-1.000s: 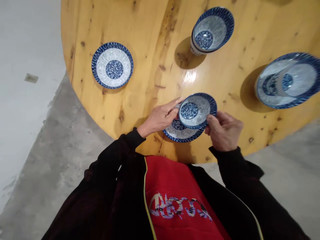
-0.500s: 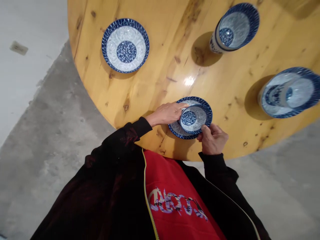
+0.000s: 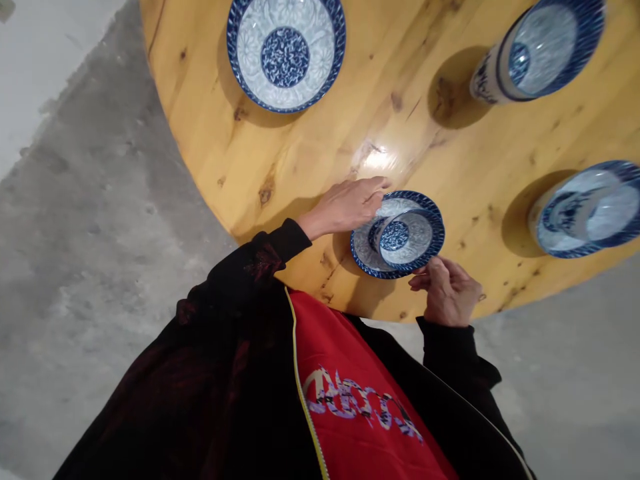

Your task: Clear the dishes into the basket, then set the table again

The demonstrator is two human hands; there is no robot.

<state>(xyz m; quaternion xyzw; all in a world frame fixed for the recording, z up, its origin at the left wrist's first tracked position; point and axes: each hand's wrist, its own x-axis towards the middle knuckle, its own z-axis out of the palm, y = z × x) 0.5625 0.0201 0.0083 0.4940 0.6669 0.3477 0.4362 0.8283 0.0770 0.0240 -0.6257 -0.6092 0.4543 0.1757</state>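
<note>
A small blue-and-white bowl point(image 3: 407, 239) sits on a blue-and-white saucer point(image 3: 364, 250) near the round wooden table's front edge point(image 3: 310, 153). My left hand point(image 3: 347, 205) lies flat with its fingers stretched out, the fingertips touching the saucer's far left rim. My right hand point(image 3: 447, 292) is just below the bowl and saucer, fingers loosely curled and apart from the rim, holding nothing.
A blue-and-white plate point(image 3: 286, 52) lies at the table's far left. A stack of bowls point(image 3: 540, 48) stands at the upper right, and another stack of wide bowls point(image 3: 585, 210) at the right edge. Grey concrete floor point(image 3: 90, 233) surrounds the table.
The bowl went down from my hands onto the saucer. My right hand has let go and drawn back towards me. The view has shifted, so the table's dishes appear higher.
</note>
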